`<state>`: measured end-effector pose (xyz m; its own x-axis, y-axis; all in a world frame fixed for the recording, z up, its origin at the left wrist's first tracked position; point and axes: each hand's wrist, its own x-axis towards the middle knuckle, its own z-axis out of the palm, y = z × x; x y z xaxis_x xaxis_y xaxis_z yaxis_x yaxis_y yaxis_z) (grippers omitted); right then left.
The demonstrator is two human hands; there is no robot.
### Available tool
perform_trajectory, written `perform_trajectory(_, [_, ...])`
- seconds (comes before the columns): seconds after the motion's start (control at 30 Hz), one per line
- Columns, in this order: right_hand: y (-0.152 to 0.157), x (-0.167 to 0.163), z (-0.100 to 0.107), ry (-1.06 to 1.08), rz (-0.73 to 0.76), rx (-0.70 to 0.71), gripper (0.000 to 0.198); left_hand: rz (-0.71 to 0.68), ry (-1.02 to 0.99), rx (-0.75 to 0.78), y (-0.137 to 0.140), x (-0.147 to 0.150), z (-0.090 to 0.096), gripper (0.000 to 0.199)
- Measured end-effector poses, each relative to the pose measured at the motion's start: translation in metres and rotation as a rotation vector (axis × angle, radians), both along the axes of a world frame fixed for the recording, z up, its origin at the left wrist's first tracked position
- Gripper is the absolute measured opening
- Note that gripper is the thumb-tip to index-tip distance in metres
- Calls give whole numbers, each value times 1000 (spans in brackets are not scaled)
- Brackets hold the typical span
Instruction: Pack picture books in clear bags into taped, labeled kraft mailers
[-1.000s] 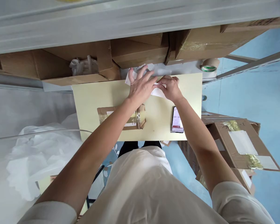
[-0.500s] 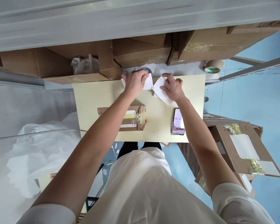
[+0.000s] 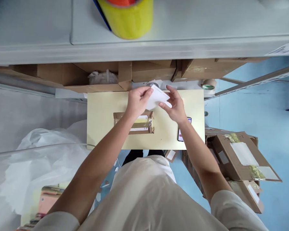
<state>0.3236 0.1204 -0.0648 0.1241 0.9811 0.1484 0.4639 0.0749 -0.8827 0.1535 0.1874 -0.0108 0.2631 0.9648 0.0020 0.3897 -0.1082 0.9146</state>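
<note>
My left hand (image 3: 139, 100) is closed on white paper slips (image 3: 155, 98), pinching their upper left edge between thumb and fingers above the table. Opposite it, my right hand (image 3: 174, 105) curls around the right end of the slips, thumb over the paper and forefinger stretched out. A bit of white paper shows between its thumb and fingers; the rest of its grip is hidden. Below my left hand lies a small taped cardboard box (image 3: 142, 130) with white labels. A phone (image 3: 180, 134) lies partly under my right forearm.
The pale yellow table (image 3: 101, 102) stands against a shelf with open cardboard boxes (image 3: 154, 71). A tape roll (image 3: 209, 84) sits at the back right. Yellow tape (image 3: 132, 22) is on the upper shelf. Cartons (image 3: 243, 157) stand right, white plastic sheeting (image 3: 48, 157) left.
Both hands have come closer together and nearer to me, bringing the paper slips together between them. The view has shifted, showing the upper shelf with yellow tape.
</note>
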Motion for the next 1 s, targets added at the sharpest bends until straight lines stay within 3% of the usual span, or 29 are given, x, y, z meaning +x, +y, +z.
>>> perform_trajectory(0.1, [-25, -31, 33, 198, -132, 36, 53, -88, -153, -160, -39, -29, 25, 38])
perform_trajectory(0.17, [-46, -51, 50, 191, -217, 54, 47, -117, -253, -271, -67, -55, 31, 45])
perform_trajectory(0.3, [-94, -98, 82, -266, -423, 43, 51, -11, -382, -398, -118, -96, 28, 27])
perform_trajectory(0.33, [-106, -112, 89, -401, -407, 43, 51, 30, -414, -400, -128, -104, 29, 25])
perform_trajectory(0.4, [-127, -141, 101, -582, -230, 68, 47, 63, -500, -407, -144, -118, 35, 23])
perform_trajectory(0.47, [-144, -168, 109, -632, -50, 115, 40, 24, -632, -459, -157, -133, 44, 26])
perform_trajectory(0.5, [-150, -180, 111, -619, -28, 139, 37, -9, -714, -501, -163, -141, 50, 28])
perform_trajectory(0.6, [-162, -203, 116, -500, -132, 212, 35, -95, -926, -610, -177, -166, 61, 34])
perform_trajectory(0.67, [-167, -212, 119, -425, -140, 252, 34, -124, -973, -629, -185, -179, 64, 28])
perform_trajectory(1.0, [-185, -241, 137, -224, -25, 262, 25, -212, -876, -562, -197, -217, 65, 27])
